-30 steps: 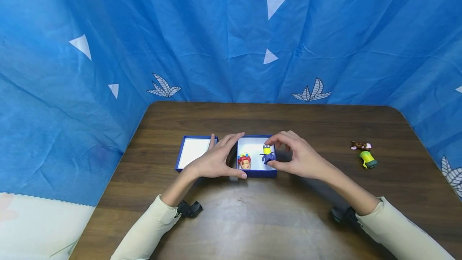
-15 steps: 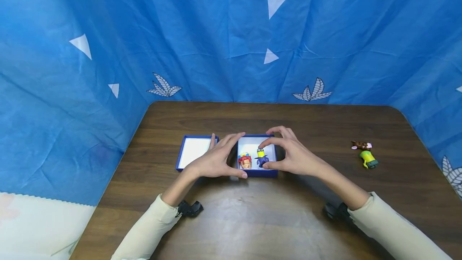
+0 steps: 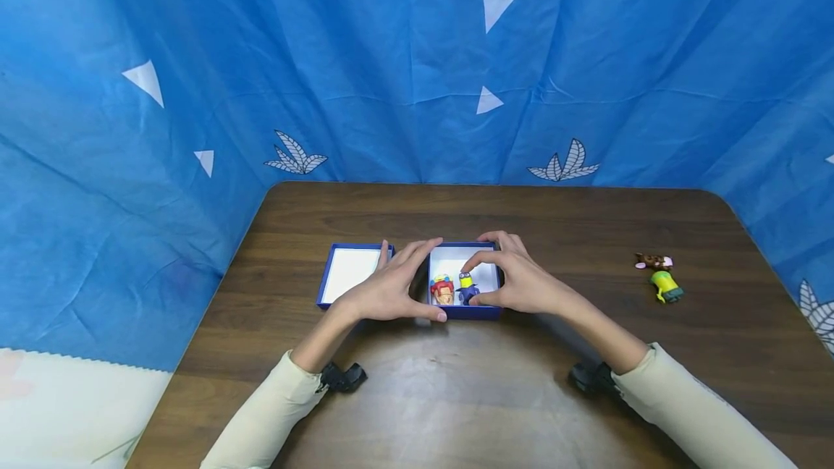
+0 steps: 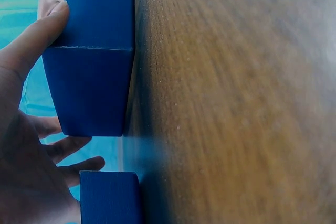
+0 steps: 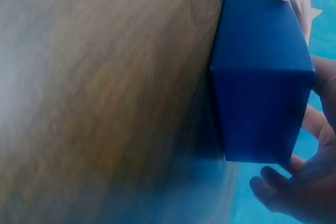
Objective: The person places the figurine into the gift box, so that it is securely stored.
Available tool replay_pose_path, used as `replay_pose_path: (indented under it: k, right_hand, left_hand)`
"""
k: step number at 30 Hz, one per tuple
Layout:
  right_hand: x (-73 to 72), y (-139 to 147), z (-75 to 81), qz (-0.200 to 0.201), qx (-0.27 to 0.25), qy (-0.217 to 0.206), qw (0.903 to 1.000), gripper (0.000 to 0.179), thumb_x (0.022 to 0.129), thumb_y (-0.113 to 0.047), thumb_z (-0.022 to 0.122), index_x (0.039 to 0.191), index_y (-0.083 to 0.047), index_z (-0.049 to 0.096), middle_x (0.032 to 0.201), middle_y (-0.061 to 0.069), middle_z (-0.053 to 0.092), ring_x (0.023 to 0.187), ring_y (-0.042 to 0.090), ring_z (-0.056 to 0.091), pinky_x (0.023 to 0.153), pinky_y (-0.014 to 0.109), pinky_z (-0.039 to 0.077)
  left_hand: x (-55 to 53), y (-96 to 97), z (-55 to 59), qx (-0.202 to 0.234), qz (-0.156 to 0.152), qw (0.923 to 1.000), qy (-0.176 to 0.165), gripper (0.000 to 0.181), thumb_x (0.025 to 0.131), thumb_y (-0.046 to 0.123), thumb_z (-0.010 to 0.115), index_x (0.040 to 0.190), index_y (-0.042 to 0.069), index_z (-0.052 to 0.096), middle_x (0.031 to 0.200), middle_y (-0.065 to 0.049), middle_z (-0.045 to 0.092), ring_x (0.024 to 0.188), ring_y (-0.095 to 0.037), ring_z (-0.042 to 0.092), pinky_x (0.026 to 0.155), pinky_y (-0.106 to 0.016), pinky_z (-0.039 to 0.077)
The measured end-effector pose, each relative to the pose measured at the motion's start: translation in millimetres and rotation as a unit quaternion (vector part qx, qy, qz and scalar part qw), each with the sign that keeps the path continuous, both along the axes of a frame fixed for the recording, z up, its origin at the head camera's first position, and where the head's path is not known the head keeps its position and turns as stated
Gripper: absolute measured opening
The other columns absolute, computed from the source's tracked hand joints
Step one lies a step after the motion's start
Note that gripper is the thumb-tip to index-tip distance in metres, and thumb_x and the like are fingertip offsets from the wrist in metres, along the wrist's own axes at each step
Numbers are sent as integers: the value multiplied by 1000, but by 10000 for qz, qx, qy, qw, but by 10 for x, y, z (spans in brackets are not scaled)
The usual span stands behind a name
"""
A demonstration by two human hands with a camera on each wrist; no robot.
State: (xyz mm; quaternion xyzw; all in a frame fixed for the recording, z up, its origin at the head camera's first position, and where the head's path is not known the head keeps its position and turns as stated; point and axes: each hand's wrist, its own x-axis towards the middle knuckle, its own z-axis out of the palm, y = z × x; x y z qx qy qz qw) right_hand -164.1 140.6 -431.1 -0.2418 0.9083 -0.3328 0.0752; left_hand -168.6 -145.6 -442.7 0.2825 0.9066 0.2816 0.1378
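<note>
slid leftward, yellow-and-blue humanoid plastic figurine (image 3: 466, 291), pinched by right hand (image 3: 521, 284); left hand (image 3: 384, 292) grips square blue cardboard box (image 3: 464, 313); positioning seems underway, release likely next

Blue box (image 3: 478, 313), 1: left corners overlapped by the left hand (image 3: 384, 292), right rim crossed by the right hand (image 3: 528, 284); interior hidden by its walls in both wrist views.
Blue-and-yellow figure (image 3: 466, 285), 1: lower part behind the right thumb; out of sight in the 2 wrist views.
Red figure (image 3: 443, 292), 1: features too small to tell.
White-lined tray (image 3: 345, 270), 1: right portion behind the left hand; cut by the left wrist view's bottom edge.
Brown figure (image 3: 654, 261) and green figure (image 3: 665, 284), 2: details too small.
Sleeves (image 3: 270, 407), 2: cut off below.
Tabletop (image 5: 105, 87): blurred, right wrist view.
</note>
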Motion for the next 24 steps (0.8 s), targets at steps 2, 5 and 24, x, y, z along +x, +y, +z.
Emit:
replay_pose_path:
  k: [2, 5, 24]
  right_hand:
    - [-3, -23, -4, -54, 47, -42, 10000, 41, 77, -30, 99, 113, -27, 81, 159, 18, 48, 147, 44, 32, 112, 80, 37]
    - [-10, -53, -18, -91, 116, -64, 9999, 40, 75, -27, 100, 111, -28, 81, 159, 19, 49, 146, 45, 33, 111, 80, 38]
    - [-58, -81, -18, -127, 697, -52, 9975, 32, 75, -38, 100, 101, -28, 86, 161, 21, 50, 144, 47, 38, 115, 80, 33]
  left_hand:
    - [-2, 3, -1, -9, -1, 10000, 16, 124, 81, 68, 86, 174, 33, 11, 177, -4, 30, 166, -35, 30, 129, -78, -12]
    - [-3, 8, 3, -22, -5, 10000, 17, 125, 81, 68, 86, 174, 32, 12, 177, -4, 29, 166, -33, 30, 129, -78, -12]
    - [-14, 5, 3, -2, -20, 10000, -38, 124, 82, 66, 87, 174, 30, 13, 177, -5, 29, 167, -32, 29, 129, -77, -13]
